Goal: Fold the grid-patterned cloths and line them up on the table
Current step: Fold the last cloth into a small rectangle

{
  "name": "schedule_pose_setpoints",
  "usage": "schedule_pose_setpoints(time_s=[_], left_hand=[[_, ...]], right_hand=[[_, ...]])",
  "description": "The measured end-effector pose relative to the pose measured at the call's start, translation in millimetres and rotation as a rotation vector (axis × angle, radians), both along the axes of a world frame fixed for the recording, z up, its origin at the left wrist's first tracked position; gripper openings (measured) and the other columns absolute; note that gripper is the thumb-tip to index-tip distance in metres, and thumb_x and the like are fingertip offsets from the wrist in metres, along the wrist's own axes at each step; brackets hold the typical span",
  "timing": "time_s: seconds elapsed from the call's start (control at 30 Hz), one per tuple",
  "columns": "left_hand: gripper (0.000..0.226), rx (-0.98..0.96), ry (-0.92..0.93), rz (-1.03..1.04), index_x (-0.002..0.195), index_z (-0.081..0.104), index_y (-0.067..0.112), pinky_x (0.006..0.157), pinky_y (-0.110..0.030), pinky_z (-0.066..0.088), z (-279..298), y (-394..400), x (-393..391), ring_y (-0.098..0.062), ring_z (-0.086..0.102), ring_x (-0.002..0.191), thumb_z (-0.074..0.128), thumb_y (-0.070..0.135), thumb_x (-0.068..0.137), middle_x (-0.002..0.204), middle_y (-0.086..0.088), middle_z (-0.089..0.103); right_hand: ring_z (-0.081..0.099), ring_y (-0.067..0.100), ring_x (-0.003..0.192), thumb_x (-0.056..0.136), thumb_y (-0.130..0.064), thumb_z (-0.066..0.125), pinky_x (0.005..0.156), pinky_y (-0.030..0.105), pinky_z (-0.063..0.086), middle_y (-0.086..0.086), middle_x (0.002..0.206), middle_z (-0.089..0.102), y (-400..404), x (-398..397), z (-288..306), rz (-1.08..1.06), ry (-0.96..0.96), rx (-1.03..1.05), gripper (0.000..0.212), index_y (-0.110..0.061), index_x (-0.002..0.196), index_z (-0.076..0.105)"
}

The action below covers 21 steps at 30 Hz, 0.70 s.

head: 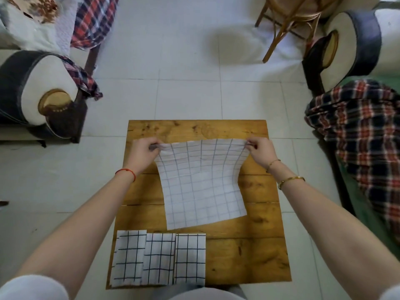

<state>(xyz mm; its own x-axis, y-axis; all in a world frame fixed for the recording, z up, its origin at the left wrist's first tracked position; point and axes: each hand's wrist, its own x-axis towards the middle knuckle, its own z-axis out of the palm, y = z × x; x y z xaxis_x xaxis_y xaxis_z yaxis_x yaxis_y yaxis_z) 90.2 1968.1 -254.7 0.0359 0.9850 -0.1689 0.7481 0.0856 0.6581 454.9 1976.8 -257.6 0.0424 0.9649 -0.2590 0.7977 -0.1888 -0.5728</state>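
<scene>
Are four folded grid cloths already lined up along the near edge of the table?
No. Only three folded cloths lie side by side there; the fourth cloth is open, pinched by the left hand and right hand.

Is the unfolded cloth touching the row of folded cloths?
Apart. The head view shows a strip of bare table between the unfolded cloth's near edge and the tops of the folded cloths.

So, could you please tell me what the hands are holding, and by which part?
The unfolded cloth: left hand pinches its far left corner, right hand its far right corner.
</scene>
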Motion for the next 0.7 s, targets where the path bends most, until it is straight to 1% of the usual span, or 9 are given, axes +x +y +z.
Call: schedule_pose_setpoints(time_s=[0.1, 0.17, 0.2, 0.27, 0.37, 0.43, 0.53, 0.63, 0.7], left_hand=[[0.019, -0.050, 0.007, 0.015, 0.099, 0.074, 0.016, 0.084, -0.018, 0.044, -13.6, -16.3, -1.9, -0.011, 0.061, 0.094, 0.064, 0.006, 0.088, 0.097, 0.002, 0.072], [0.020, -0.080, -0.002, 0.011, 0.102, 0.074, 0.017, 0.085, -0.021, 0.045, -20.0, -28.8, -1.9, -0.011, 0.061, 0.094, 0.062, 0.007, 0.089, 0.098, 0.004, 0.071], [0.021, -0.091, -0.004, 0.005, 0.104, 0.073, 0.016, 0.086, -0.021, 0.045, -22.1, -35.2, -1.2, -0.010, 0.059, 0.095, 0.062, 0.006, 0.089, 0.100, 0.005, 0.069], [0.023, -0.103, 0.004, 0.003, 0.106, 0.073, 0.015, 0.088, -0.021, 0.043, -27.8, -47.4, 0.5, -0.009, 0.058, 0.095, 0.062, 0.004, 0.089, 0.101, 0.005, 0.068], [0.024, -0.143, -0.007, 0.008, 0.101, 0.074, 0.018, 0.089, -0.022, 0.045, -44.7, -66.4, 3.6, -0.012, 0.060, 0.097, 0.062, 0.003, 0.088, 0.102, 0.002, 0.071], [0.026, -0.194, -0.028, 0.007, 0.098, 0.074, 0.022, 0.088, -0.021, 0.045, -56.8, -80.6, 6.2, -0.012, 0.060, 0.099, 0.060, 0.002, 0.089, 0.101, 0.005, 0.070], [0.025, -0.252, -0.028, -0.008, 0.096, 0.074, 0.024, 0.086, -0.022, 0.046, -75.5, -102.8, 9.3, -0.010, 0.059, 0.097, 0.060, 0.003, 0.089, 0.099, 0.006, 0.069], [0.026, -0.313, -0.028, -0.040, 0.099, 0.073, 0.023, 0.091, -0.023, 0.050, -94.7, -123.9, 11.1, -0.006, 0.059, 0.097, 0.060, 0.002, 0.089, 0.104, 0.004, 0.070], [0.028, -0.351, -0.034, -0.063, 0.103, 0.072, 0.018, 0.091, -0.018, 0.050, -105.1, -136.0, 13.7, -0.001, 0.060, 0.092, 0.060, -0.002, 0.088, 0.106, 0.003, 0.070]], right_hand=[[0.058, 0.019, 0.076, 0.089, -0.007, 0.058, 0.073, 0.027, 0.044, 0.006, 0.075, 0.066, -12.0, 3.1, -10.8, 0.020, -0.001, -0.040, 0.016, -0.004, 0.074, 0.063], [0.061, 0.016, 0.088, 0.091, -0.007, 0.058, 0.081, 0.026, 0.047, 0.001, 0.087, 0.069, -23.8, 3.4, -16.2, 0.014, 0.014, -0.069, 0.015, -0.011, 0.089, 0.072], [0.060, 0.014, 0.096, 0.092, -0.008, 0.058, 0.085, 0.024, 0.046, -0.001, 0.097, 0.070, -30.3, 3.6, -19.2, 0.006, 0.018, -0.084, 0.018, -0.014, 0.101, 0.073], [0.060, 0.016, 0.103, 0.093, -0.012, 0.057, 0.089, 0.024, 0.045, 0.001, 0.108, 0.070, -42.8, 4.3, -24.2, 0.005, 0.006, -0.119, 0.023, -0.015, 0.113, 0.070], [0.063, 0.019, 0.100, 0.094, -0.016, 0.057, 0.087, 0.027, 0.048, 0.004, 0.110, 0.071, -59.3, 8.1, -37.0, 0.049, -0.038, -0.165, 0.023, -0.017, 0.113, 0.070], [0.064, 0.020, 0.101, 0.094, -0.017, 0.057, 0.088, 0.031, 0.051, 0.002, 0.111, 0.071, -70.8, 9.9, -48.1, 0.113, -0.080, -0.198, 0.022, -0.019, 0.111, 0.070], [0.064, 0.019, 0.105, 0.092, -0.012, 0.055, 0.088, 0.032, 0.052, -0.001, 0.117, 0.069, -89.1, 10.9, -67.5, 0.165, -0.119, -0.240, 0.026, -0.022, 0.111, 0.070], [0.062, 0.020, 0.108, 0.092, -0.008, 0.051, 0.091, 0.035, 0.052, -0.002, 0.120, 0.067, -104.3, 9.9, -85.9, 0.194, -0.163, -0.302, 0.033, -0.023, 0.115, 0.068], [0.062, 0.021, 0.109, 0.090, -0.003, 0.047, 0.094, 0.038, 0.052, 0.000, 0.122, 0.066, -112.1, 9.2, -97.8, 0.192, -0.175, -0.352, 0.040, -0.023, 0.120, 0.064]])
